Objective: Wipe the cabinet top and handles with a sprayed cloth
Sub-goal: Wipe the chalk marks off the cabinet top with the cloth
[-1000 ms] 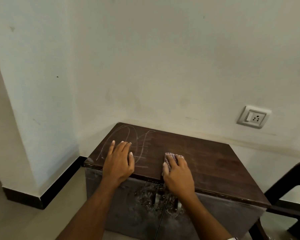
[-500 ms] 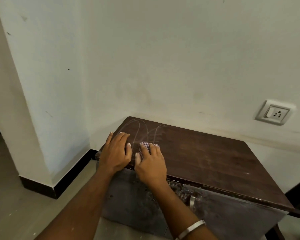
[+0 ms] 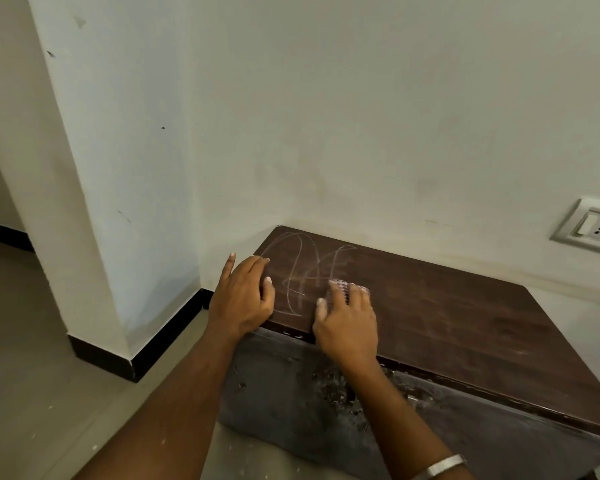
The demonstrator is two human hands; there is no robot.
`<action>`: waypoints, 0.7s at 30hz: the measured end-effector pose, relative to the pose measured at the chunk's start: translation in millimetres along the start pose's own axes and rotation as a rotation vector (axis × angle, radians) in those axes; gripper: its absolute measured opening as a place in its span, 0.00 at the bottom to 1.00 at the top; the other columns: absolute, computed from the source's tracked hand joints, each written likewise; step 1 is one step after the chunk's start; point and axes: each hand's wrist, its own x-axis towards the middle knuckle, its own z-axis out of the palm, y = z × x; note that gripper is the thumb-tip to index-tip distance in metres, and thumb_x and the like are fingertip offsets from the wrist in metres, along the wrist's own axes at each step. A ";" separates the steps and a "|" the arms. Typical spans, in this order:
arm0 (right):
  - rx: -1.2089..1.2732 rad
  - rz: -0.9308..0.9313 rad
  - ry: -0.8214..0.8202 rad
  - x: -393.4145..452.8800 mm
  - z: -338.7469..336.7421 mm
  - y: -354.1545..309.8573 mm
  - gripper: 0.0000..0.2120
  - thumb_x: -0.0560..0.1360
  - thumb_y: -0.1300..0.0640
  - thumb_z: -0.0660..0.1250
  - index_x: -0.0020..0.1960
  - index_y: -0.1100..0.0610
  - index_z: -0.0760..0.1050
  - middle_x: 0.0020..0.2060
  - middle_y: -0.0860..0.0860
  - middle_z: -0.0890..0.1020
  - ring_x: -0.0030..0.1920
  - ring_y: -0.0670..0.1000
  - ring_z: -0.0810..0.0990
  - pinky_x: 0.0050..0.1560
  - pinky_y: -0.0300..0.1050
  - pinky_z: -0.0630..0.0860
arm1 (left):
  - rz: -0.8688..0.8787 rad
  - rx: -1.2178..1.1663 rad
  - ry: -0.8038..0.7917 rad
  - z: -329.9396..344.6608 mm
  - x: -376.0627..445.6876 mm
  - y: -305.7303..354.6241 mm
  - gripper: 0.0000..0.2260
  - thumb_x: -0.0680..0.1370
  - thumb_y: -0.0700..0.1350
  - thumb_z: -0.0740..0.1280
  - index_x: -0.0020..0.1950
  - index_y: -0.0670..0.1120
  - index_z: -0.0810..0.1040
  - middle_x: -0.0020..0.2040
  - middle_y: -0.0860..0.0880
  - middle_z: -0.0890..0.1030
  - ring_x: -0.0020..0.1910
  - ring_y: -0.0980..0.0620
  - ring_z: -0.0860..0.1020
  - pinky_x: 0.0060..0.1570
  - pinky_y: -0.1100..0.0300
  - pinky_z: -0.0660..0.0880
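Note:
A low cabinet with a dark brown wooden top (image 3: 447, 313) stands in a corner against white walls. White chalk-like scribbles (image 3: 309, 268) mark the top's left end. My right hand (image 3: 349, 323) presses a small checked cloth (image 3: 343, 287) flat on the top, just right of the scribbles, near the front edge. My left hand (image 3: 243, 296) rests flat on the top's front left corner, fingers spread, holding nothing. The grey cabinet front (image 3: 291, 403) is scuffed and stained; my right forearm hides the handles.
A wall socket with a switch (image 3: 591, 230) sits on the back wall at the right. A white pillar (image 3: 101, 202) with black skirting (image 3: 146, 348) juts out to the left of the cabinet. Beige floor (image 3: 32, 393) lies at the lower left.
My right hand has slid the cloth leftward along the front of the top, from the middle to beside the scribbles. The left hand has stayed at the front left corner. The camera has turned left.

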 end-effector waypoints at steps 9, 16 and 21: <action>0.084 -0.221 -0.065 11.1 18.0 -28.4 0.26 0.80 0.43 0.52 0.76 0.48 0.58 0.77 0.52 0.59 0.77 0.53 0.53 0.77 0.52 0.53 | -0.002 -0.013 0.005 1.2 0.2 -1.4 0.24 0.76 0.52 0.50 0.67 0.45 0.72 0.66 0.48 0.76 0.67 0.53 0.71 0.75 0.50 0.53; -0.002 -0.041 -0.032 30.5 -2.9 26.1 0.25 0.81 0.44 0.52 0.77 0.48 0.58 0.77 0.54 0.58 0.77 0.55 0.52 0.77 0.51 0.52 | -0.006 -0.027 0.007 0.6 -0.5 1.0 0.21 0.77 0.51 0.53 0.66 0.46 0.73 0.65 0.50 0.76 0.66 0.54 0.72 0.75 0.50 0.54; 0.001 -0.088 -0.033 43.3 14.0 -4.2 0.26 0.80 0.43 0.52 0.77 0.48 0.58 0.77 0.55 0.59 0.77 0.56 0.52 0.77 0.53 0.52 | -0.004 -0.014 0.027 0.4 -1.4 2.3 0.22 0.77 0.52 0.51 0.66 0.46 0.73 0.64 0.50 0.77 0.65 0.54 0.72 0.75 0.51 0.54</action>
